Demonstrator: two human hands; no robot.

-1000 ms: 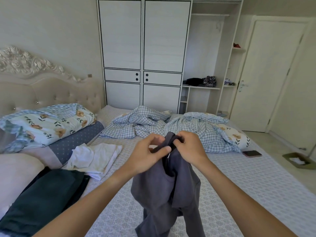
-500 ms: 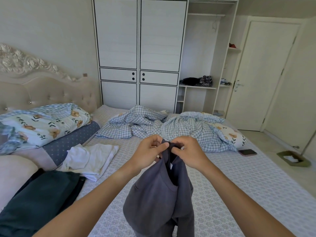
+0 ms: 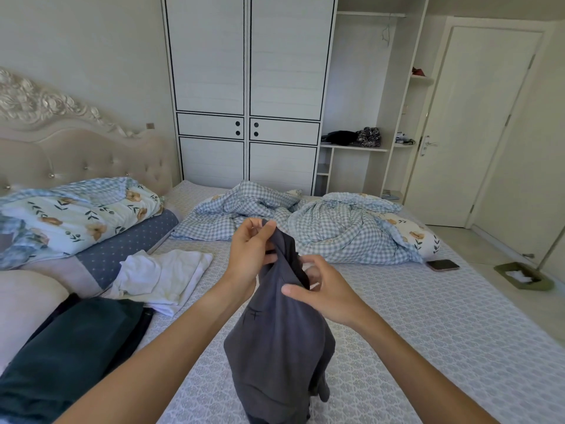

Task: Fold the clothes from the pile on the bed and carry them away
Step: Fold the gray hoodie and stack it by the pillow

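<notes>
Up over the middle of the bed, with its pale patterned cover, a dark grey soft-knit garment hangs from the person's two hands, its lower part bunching toward the bottom edge of the view. The left hand holds the topmost fold, the grip closed on the fabric with thumb and fingers pinching it. The right hand sits slightly lower and to the right, its thumb lying across the front of the cloth; the fingers go behind the fabric and are blurred, so the grip looks clamped on the garment, though I cannot be fully sure how they curl.

To the left on the bed lies a loosely folded white cotton garment, and nearer the camera a dark teal folded garment, touching the white one's near edge. A crumpled blue-and-white checked duvet stretches across the far side of the bed. A floral-print pillow rests on a blue dotted bolster by the tufted beige headboard. A dark smartphone lies flat near the right edge of the bed. Against the far wall stands a white wardrobe with black trim, beside a closed white door.
</notes>
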